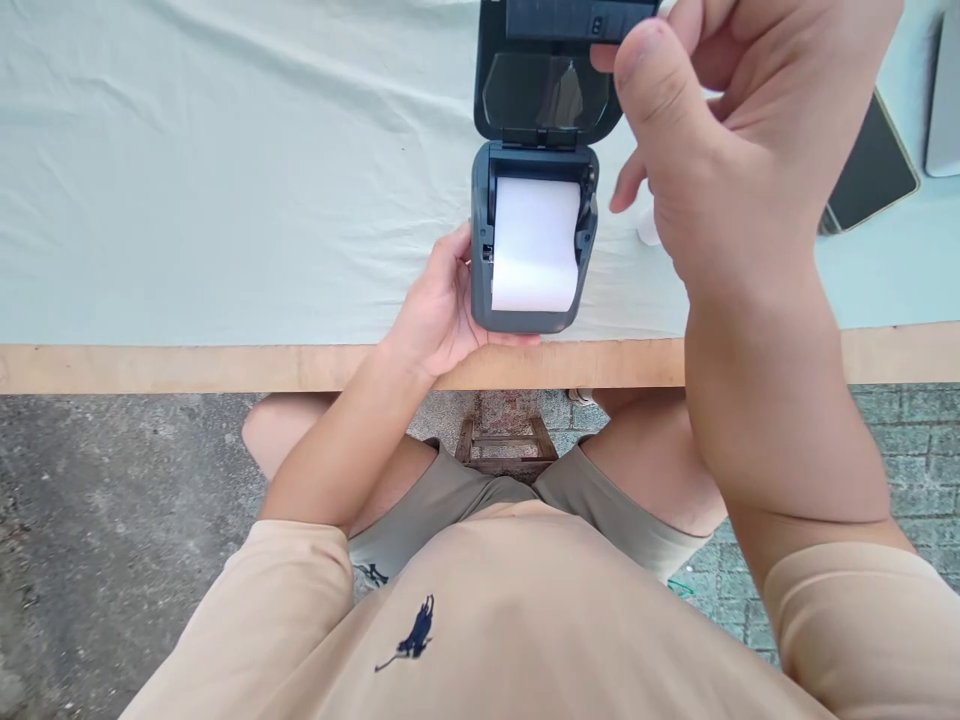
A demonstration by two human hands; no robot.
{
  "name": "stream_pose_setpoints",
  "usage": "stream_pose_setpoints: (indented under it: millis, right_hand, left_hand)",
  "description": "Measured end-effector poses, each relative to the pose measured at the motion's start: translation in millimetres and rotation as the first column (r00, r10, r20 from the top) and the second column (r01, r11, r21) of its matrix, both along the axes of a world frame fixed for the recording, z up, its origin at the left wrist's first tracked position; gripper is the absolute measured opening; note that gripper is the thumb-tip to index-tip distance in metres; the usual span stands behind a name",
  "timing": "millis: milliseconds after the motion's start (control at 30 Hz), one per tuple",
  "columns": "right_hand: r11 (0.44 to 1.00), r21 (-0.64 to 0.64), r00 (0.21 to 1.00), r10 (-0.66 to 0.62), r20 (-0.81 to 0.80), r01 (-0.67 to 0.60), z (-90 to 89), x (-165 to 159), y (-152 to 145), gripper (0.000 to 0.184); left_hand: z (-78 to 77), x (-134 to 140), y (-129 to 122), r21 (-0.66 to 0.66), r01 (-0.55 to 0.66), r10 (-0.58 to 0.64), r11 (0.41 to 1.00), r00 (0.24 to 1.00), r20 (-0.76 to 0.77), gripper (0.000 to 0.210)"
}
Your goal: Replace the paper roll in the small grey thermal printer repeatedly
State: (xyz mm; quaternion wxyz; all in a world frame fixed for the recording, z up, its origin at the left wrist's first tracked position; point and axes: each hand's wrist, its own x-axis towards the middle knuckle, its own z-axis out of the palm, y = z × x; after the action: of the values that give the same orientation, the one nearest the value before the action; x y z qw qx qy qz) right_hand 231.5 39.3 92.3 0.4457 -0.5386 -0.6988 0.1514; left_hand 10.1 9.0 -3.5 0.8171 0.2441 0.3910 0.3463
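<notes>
A dark grey portable thermal printer (532, 321) is held above the table's near edge, with its lid (551, 97) swung up and away from me. White paper roll (535, 245) fills the compartment, its loose end lying toward the front. My left hand (439, 312) wraps around the printer's left side and underside; some of its fingers are hidden below. At the lid's upper right edge, my right hand (739, 140) pinches with thumb and forefinger. The other fingers of that hand are curled, partly out of sight. The lid's far end is cut off by the frame.
A pale cloth (225, 200) with creases covers the table, whose wooden edge (187, 368) runs across in front of me. Right of my right wrist lie a dark phone (874, 170) and a grey flat object (945, 110). A small white item (647, 229) is partly hidden by my hand.
</notes>
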Motion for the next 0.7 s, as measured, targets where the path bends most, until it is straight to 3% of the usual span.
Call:
stream_pose_setpoints:
  millis: [100, 233, 333, 467, 567, 700]
  right_hand:
    - [0.998, -0.046, 0.986, -0.032, 0.164, 0.040, 13.5, 2, -8, 0.030]
    - [0.963, -0.267, 0.859, 0.168, 0.484, -0.037, 25.9, -1, -15, 0.004]
    - [0.958, -0.284, 0.787, 0.211, 0.581, -0.047, 16.1, -3, -14, 0.009]
    - [0.938, -0.344, 0.778, 0.241, 0.580, -0.034, 2.0, -7, -10, 0.031]
    - [0.913, -0.408, 0.802, 0.243, 0.546, 0.001, 4.5, -12, -10, 0.051]
    - [0.913, -0.409, 0.755, 0.268, 0.599, 0.001, 13.8, -11, -10, 0.048]
  left_hand:
    - [0.0, 1, -1, -0.013, -0.012, 0.012, 1.000, 1.000, 0.010, 0.056]
    - [1.3, 4, -5, -0.018, -0.028, 0.028, 0.999, 0.999, 0.016, 0.058]
    - [1.9, 5, -7, -0.019, -0.038, 0.038, 0.999, 0.999, 0.021, 0.059]
    - [1.2, 3, -9, 0.012, -0.006, 0.006, 1.000, 1.000, 0.029, 0.055]
    - [3.8, 0, -12, 0.079, 0.017, -0.018, 0.997, 1.000, 0.017, 0.058]
    - [10.9, -1, -17, 0.159, -0.013, 0.017, 0.987, 1.000, -0.025, 0.071]
